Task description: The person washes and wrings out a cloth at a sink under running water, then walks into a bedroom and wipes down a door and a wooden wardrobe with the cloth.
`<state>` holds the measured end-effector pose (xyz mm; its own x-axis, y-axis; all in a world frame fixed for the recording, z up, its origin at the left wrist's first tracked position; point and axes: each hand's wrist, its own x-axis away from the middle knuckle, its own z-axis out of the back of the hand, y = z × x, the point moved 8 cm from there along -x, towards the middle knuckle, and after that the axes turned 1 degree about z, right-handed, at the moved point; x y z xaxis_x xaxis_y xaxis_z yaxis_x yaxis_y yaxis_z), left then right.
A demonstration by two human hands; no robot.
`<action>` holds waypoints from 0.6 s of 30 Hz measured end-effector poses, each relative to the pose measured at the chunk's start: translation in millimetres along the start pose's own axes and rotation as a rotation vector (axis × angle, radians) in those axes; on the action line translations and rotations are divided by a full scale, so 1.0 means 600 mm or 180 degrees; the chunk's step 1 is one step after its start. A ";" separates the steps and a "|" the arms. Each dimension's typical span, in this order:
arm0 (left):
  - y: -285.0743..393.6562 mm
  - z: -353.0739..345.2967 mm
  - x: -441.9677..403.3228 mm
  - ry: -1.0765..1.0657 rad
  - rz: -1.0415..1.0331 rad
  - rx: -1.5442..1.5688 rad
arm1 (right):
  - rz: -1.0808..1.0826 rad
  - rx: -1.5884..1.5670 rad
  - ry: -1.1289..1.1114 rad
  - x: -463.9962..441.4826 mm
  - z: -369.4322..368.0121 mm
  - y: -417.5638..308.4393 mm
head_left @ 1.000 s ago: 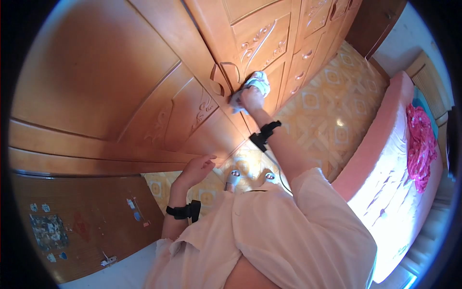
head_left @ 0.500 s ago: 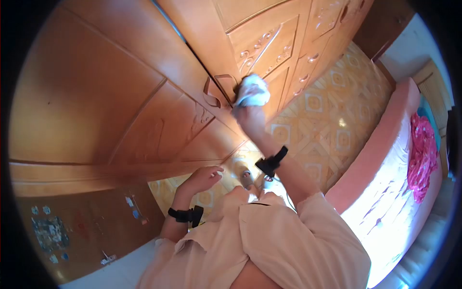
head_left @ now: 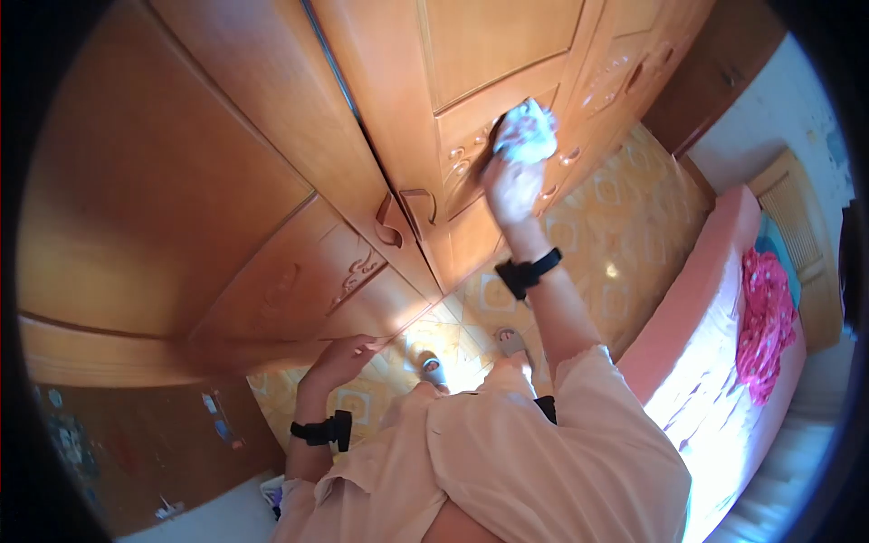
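My right hand (head_left: 514, 188) is closed on a crumpled pale cloth (head_left: 527, 132), slightly smeared by motion. The cloth lies against the carved panel of an orange-brown wooden wardrobe door (head_left: 502, 54), above and to the right of the door's curved handle (head_left: 420, 206). A second curved handle (head_left: 389, 222) sits on the neighbouring door, across a dark vertical gap. My left hand (head_left: 344, 359) hangs low near the wardrobe's bottom edge, fingers loosely extended and holding nothing. Whether its fingertips touch the wood, I cannot tell. Both wrists wear black straps.
On the right stands a bed (head_left: 688, 398) with a pink edge, and a bright pink cloth (head_left: 766, 326) lies on it. The floor (head_left: 597, 244) has patterned yellow tiles. A brown door (head_left: 154, 443) with worn stickers is at lower left.
My right hand has moved the cloth up and right, from beside the handle onto the carved panel. My left hand has shifted slightly left and down. My feet have stepped apart.
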<state>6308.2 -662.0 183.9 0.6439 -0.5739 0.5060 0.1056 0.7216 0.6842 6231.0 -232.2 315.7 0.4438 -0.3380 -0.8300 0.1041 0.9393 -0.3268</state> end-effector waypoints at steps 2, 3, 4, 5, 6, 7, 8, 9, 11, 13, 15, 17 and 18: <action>0.002 0.001 0.018 0.0319 0.0258 -0.0102 | -0.0121 -0.0229 -0.0197 -0.032 0.009 0.019; 0.003 0.003 0.029 0.0553 0.0497 -0.0279 | -0.0107 -0.0331 -0.0254 -0.041 0.013 0.019; 0.009 -0.009 0.031 0.0594 0.0548 -0.0234 | -0.0071 -0.0391 -0.0293 -0.036 0.017 0.006; 0.017 -0.024 0.026 0.0709 0.0588 -0.0095 | 0.0133 0.0278 -0.0248 -0.034 0.022 -0.019; 0.026 -0.040 0.028 0.0811 0.0643 0.0034 | 0.0324 0.0944 -0.0203 -0.021 0.031 -0.043; 0.046 -0.056 0.025 0.0844 0.0694 0.0058 | 0.0344 0.0887 -0.0228 0.018 0.035 -0.052; 0.083 -0.075 0.006 0.0697 0.0494 0.0185 | 0.0528 0.0165 -0.0576 0.080 0.014 -0.062; 0.123 -0.091 -0.015 0.0555 0.0285 0.0303 | 0.0711 -0.0556 -0.0910 0.138 -0.006 -0.069; 0.202 -0.103 -0.051 0.0622 0.0264 0.0240 | 0.0913 -0.1333 -0.1228 0.150 -0.008 -0.058; 0.260 -0.114 -0.075 0.0795 0.0016 0.0224 | 0.1400 -0.1155 -0.2137 0.143 -0.014 -0.032; 0.303 -0.117 -0.071 0.0974 -0.0019 0.0358 | 0.1460 -0.1255 -0.1811 0.093 -0.007 0.020; 0.326 -0.126 -0.064 0.1182 -0.0093 0.0536 | 0.0182 -0.2582 -0.1563 0.002 -0.018 0.083; 0.311 -0.140 -0.052 0.1118 0.0136 0.0425 | 0.0044 -0.2673 -0.1269 -0.041 -0.004 0.102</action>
<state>6371.4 -476.8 251.5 0.8686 -0.3601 0.3405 -0.0118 0.6719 0.7406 6224.3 -166.6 315.1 0.7295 -0.1357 -0.6704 -0.5129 0.5400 -0.6673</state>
